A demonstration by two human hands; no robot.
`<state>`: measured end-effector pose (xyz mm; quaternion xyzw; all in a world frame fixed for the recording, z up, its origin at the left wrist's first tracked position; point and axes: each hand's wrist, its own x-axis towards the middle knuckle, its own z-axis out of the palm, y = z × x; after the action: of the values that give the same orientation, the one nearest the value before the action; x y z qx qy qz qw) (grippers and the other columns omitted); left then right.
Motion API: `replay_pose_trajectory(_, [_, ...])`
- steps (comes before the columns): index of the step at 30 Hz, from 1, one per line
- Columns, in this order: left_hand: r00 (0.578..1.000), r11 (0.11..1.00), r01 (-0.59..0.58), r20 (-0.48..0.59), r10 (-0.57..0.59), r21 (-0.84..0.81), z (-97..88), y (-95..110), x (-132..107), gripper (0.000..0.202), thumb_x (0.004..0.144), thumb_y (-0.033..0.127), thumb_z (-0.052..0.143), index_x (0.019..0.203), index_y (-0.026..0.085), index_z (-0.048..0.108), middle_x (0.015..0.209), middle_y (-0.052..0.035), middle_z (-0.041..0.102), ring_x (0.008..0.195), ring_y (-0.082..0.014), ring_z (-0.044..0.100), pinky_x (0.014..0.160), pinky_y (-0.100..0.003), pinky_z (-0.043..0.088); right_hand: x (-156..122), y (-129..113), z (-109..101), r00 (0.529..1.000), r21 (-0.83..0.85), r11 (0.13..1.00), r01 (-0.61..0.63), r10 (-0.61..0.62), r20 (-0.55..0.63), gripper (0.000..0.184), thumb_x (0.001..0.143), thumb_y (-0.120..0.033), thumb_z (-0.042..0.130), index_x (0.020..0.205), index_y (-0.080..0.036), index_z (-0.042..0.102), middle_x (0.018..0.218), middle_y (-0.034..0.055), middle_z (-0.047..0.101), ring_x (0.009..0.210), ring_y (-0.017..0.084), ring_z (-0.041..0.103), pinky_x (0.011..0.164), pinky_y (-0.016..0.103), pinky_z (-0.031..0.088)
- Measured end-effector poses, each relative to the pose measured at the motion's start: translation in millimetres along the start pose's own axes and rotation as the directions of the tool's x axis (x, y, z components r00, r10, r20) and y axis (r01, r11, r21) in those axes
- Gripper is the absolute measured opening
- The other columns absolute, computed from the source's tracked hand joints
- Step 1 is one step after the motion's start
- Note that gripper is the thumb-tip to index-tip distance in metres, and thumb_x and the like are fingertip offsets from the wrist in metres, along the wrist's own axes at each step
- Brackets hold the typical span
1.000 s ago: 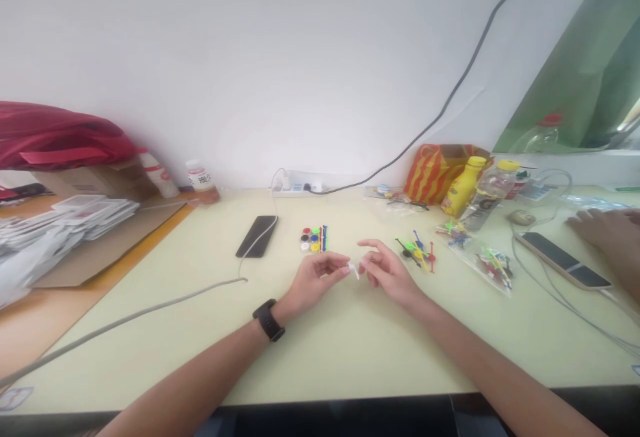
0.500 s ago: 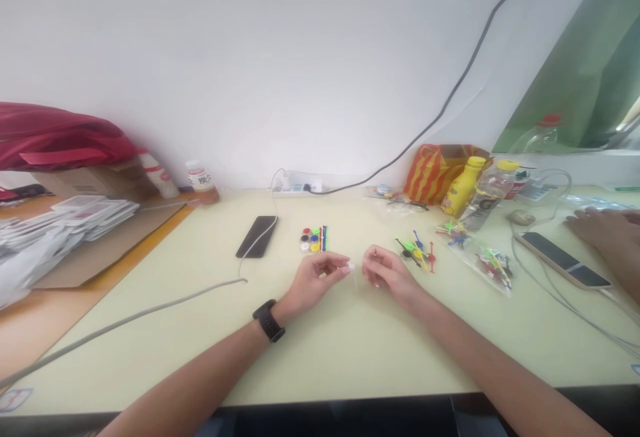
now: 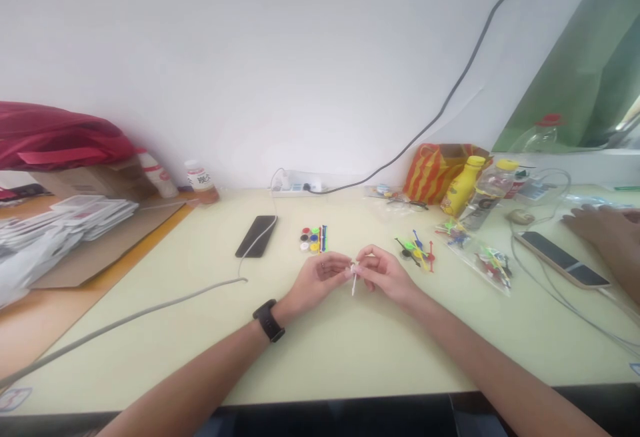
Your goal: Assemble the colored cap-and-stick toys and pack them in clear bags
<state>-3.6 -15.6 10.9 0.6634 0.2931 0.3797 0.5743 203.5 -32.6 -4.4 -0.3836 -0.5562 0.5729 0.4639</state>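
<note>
Head view. Since the earlier frame the right hand (image 3: 389,277) has come left to meet the left hand (image 3: 316,282); the gap between them has gone. The left hand has barely shifted. A thin white piece (image 3: 354,284) now shows plainly, its stem pointing down towards the near side.

Left fingers: pinched on the piece's upper end. Right fingers: pinched at the same spot from the right, thumb and forefinger almost touching the left thumb. Piece held above the counter (image 3: 300,364), about mid-scene, between the hands. The fingertips hide its top, so cannot tell how that part sits.

Just beyond the left hand: six coloured discs (image 3: 305,238), with a row of thin sticks (image 3: 323,239) just to their right. Right of the right hand: a loose cluster of coloured spinners (image 3: 418,250); farther right, a clear bag (image 3: 494,269) of similar parts.

Risks, as I judge them: the piece is small and held by fingertips only, so uneven pressure could twist it or flick it out. White on a pale counter, it would be hard to spot. A hard sideways push might bend the thin stem. A careless right elbow or wrist could scatter the spinners.
</note>
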Motion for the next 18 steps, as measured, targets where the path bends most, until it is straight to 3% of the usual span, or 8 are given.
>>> replay_pose_trajectory(4, [0.999, 1.0, 0.009, 0.045, -0.009, -0.001, 0.4, 1.5, -0.6, 0.035, 0.088, 0.039, 0.074, 0.115, 0.016, 0.073, 0.118, -0.0132, 0.074, 0.11, -0.0276, 0.071, 0.099, -0.041, 0.056, -2.8, -0.8, 3.3, 0.999, -0.051, 0.998, 0.03, -0.031, -0.031, 0.045, 0.075, -0.056, 0.082, 0.094, -0.024, 0.055, 0.076, 0.0, 0.069, 0.053, 0.011, 0.052, 0.05, 0.026, 0.042])
replay_pose_trajectory(8, [0.997, 0.998, 0.055, 0.055, -0.055, -0.001, -1.2, -4.2, 0.2, 0.035, 0.085, 0.039, 0.078, 0.11, 0.015, 0.073, 0.109, -0.0125, 0.077, 0.099, -0.0266, 0.074, 0.087, -0.037, 0.06, -7.7, -6.1, 7.1, 0.997, -0.13, 0.989, 0.075, -0.069, 0.047, 0.035, 0.09, -0.056, 0.065, 0.102, -0.025, 0.055, 0.088, 0.0034, 0.072, 0.062, 0.014, 0.058, 0.062, 0.031, 0.049])
replay_pose_trajectory(11, [0.999, 0.999, 0.036, 0.005, -0.036, 0.01, -3.0, -9.5, 1.9, 0.032, 0.083, 0.036, 0.08, 0.107, 0.015, 0.074, 0.107, -0.0117, 0.077, 0.099, -0.0247, 0.073, 0.091, -0.037, 0.058, -4.5, -9.2, -4.9, 0.979, -0.305, 0.937, 0.169, -0.196, -0.06, 0.03, 0.094, -0.053, 0.06, 0.104, -0.026, 0.056, 0.09, 0.0052, 0.071, 0.073, 0.019, 0.063, 0.072, 0.036, 0.051])
replay_pose_trajectory(13, [0.999, 0.999, 0.04, -0.025, -0.039, 0.015, -3.8, -12.0, 2.9, 0.033, 0.08, 0.035, 0.082, 0.105, 0.015, 0.075, 0.105, -0.011, 0.077, 0.097, -0.0236, 0.073, 0.093, -0.036, 0.058, 0.1, -9.9, -24.0, 0.916, -0.54, 0.825, 0.166, -0.332, -0.226, 0.028, 0.093, -0.05, 0.06, 0.104, -0.025, 0.058, 0.096, 0.0078, 0.07, 0.087, 0.024, 0.065, 0.082, 0.04, 0.05])
replay_pose_trajectory(14, [0.998, 0.999, 0.047, -0.031, -0.047, 0.013, -4.0, -12.7, 3.2, 0.033, 0.079, 0.035, 0.083, 0.104, 0.015, 0.075, 0.104, -0.0106, 0.077, 0.096, -0.0231, 0.073, 0.092, -0.036, 0.058, 2.0, -9.5, -36.0, 0.87, -0.661, 0.743, 0.101, -0.388, -0.304, 0.028, 0.093, -0.048, 0.06, 0.108, -0.024, 0.059, 0.102, 0.0095, 0.069, 0.096, 0.027, 0.064, 0.088, 0.043, 0.048])
replay_pose_trajectory(16, [0.998, 0.998, 0.062, -0.03, -0.062, 0.0, -3.8, -13.4, 3.4, 0.032, 0.078, 0.034, 0.085, 0.102, 0.015, 0.076, 0.102, -0.01, 0.077, 0.095, -0.0225, 0.073, 0.09, -0.034, 0.058, 3.8, -6.9, -61.4, 0.807, -0.838, 0.531, -0.125, -0.437, -0.397, 0.037, 0.09, -0.046, 0.061, 0.12, -0.025, 0.061, 0.116, 0.0128, 0.067, 0.115, 0.035, 0.056, 0.098, 0.052, 0.042])
replay_pose_trajectory(18, [0.996, 0.997, 0.079, -0.029, -0.079, -0.001, -3.2, -13.2, 3.4, 0.03, 0.077, 0.035, 0.085, 0.098, 0.015, 0.076, 0.098, -0.0095, 0.077, 0.092, -0.0223, 0.073, 0.086, -0.033, 0.059, 2.4, -1.2, -83.6, 0.777, -0.866, 0.356, -0.351, -0.406, -0.481, 0.046, 0.091, -0.048, 0.058, 0.131, -0.025, 0.059, 0.133, 0.0163, 0.059, 0.128, 0.041, 0.047, 0.1, 0.057, 0.039])
